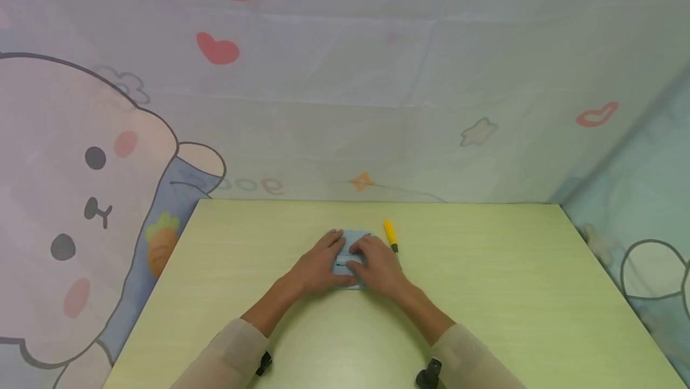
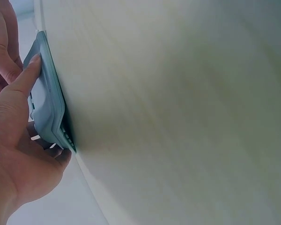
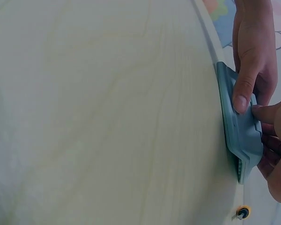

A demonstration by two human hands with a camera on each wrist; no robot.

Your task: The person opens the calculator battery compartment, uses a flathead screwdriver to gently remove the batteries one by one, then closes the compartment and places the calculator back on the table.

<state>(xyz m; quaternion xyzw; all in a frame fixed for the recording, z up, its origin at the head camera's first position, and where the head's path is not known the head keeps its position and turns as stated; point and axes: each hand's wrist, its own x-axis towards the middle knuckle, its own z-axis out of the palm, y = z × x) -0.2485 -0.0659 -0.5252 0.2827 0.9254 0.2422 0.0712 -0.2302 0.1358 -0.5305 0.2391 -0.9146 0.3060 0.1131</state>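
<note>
A flat light blue plastic device, perhaps a calculator lying face down, sits on the table between both hands. My left hand grips its left side, thumb laid across the upper surface near the front edge and fingers along the far left. Bent over the right part, my right hand holds the device with thumb and index finger at its middle, beside a small dark slot. In the left wrist view the device shows small key-like bumps along its underside edge. The right hand's other fingertips are partly hidden.
A screwdriver with a yellow and black handle lies just right of the device, close to the right hand. The pale wood-grain table ends at a printed cloth backdrop behind and at the sides.
</note>
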